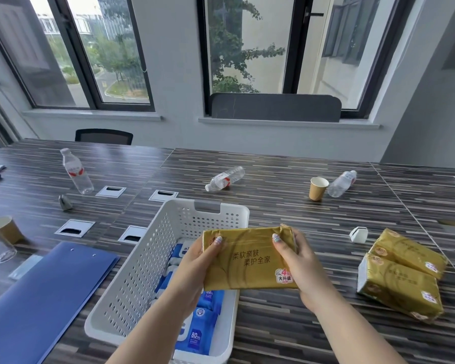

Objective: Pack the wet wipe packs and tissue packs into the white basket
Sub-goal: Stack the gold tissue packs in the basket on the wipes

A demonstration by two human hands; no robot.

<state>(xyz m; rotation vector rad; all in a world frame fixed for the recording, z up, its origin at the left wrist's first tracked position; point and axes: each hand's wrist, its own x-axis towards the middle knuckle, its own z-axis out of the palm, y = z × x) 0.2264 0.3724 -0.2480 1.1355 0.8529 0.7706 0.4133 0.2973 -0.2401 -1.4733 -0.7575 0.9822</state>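
Head view: striped dark table (pixel 286 185), windows (pixel 247 48) behind; left hand (pixel 195 261), right hand (pixel 297 261) grip gold tissue pack (pixel 247 261) over white basket (pixel 132 271).

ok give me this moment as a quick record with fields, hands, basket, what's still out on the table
left hand: left hand grips the left end of the gold tissue pack
right hand: right hand grips its right end
pack position: held over the white basket, not yet in
basket contents: blue wet wipe packs
still on table: two gold tissue packs, to the right of the basket
other items: blue folder left of the basket
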